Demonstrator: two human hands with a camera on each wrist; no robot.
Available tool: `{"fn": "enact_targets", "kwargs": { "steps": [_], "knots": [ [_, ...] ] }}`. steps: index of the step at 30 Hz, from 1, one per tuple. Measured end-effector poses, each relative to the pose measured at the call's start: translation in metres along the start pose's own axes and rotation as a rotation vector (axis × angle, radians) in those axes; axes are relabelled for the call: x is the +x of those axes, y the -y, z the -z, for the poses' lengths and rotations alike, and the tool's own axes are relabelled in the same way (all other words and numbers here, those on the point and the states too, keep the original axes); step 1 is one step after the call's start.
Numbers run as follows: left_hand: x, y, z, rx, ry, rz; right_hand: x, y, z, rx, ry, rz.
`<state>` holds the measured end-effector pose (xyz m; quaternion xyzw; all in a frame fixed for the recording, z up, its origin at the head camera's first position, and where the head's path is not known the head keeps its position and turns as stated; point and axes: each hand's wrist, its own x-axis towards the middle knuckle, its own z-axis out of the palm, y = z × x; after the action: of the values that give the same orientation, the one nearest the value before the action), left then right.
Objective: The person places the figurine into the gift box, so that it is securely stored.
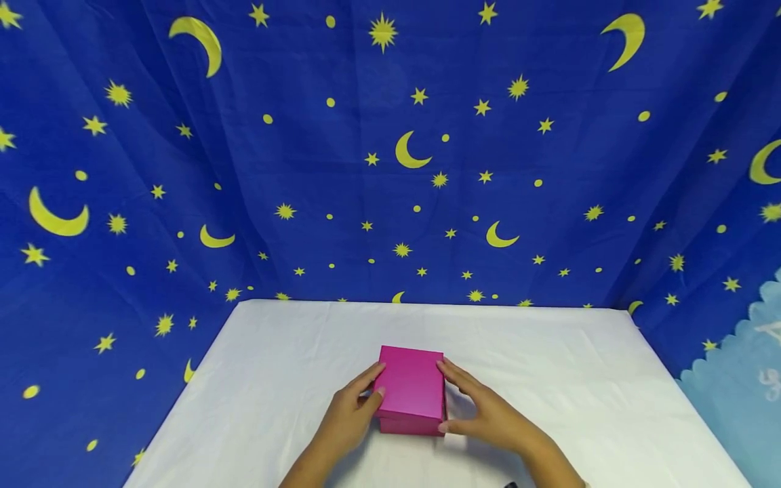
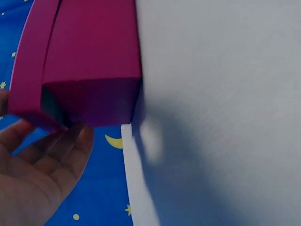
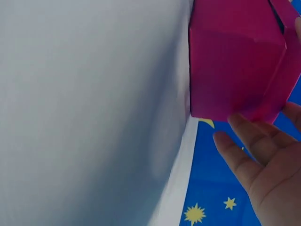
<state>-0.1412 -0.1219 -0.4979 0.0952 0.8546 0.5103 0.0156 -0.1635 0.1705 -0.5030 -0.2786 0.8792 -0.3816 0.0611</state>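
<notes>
A magenta box [image 1: 410,427] stands on the white-covered table, its matching lid [image 1: 411,383] sitting unevenly on top. In the left wrist view a dark gap shows under the lid's rim [image 2: 29,70], which sticks out past the box wall [image 2: 94,44]. My left hand [image 1: 346,415] holds the lid's left side, thumb at the top edge and fingers below the rim. On the opposite side my right hand [image 1: 493,415] has its fingers spread, fingertips touching the right side of the box and lid. The box's inside is hidden.
White cloth [image 1: 293,352] covers the table around the box. A blue curtain [image 1: 342,169] with yellow moons and stars hangs behind and along the sides. Light-blue scalloped material [image 1: 732,386] shows at the right edge. A small dark object [image 1: 510,484] peeks in at the bottom.
</notes>
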Motion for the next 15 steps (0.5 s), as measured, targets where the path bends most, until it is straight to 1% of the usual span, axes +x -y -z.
{"fn": "enact_targets", "kwargs": {
  "steps": [5, 9, 12, 15],
  "knots": [
    [0.0010, -0.0005, 0.0041, 0.020, 0.084, -0.030, -0.0013, -0.0034, 0.0057, 0.059, 0.023, 0.026],
    [0.0014, -0.0013, 0.0062, 0.050, 0.150, -0.016, -0.0015, -0.0064, 0.0081, 0.095, 0.036, 0.002],
    [0.0007, -0.0022, 0.0080, 0.075, 0.194, 0.006, -0.0008, -0.0082, 0.0077, 0.113, 0.056, -0.019],
    [0.0001, -0.0028, 0.0089, 0.091, 0.216, 0.022, -0.0001, -0.0091, 0.0068, 0.123, 0.078, -0.027]
  ]
}}
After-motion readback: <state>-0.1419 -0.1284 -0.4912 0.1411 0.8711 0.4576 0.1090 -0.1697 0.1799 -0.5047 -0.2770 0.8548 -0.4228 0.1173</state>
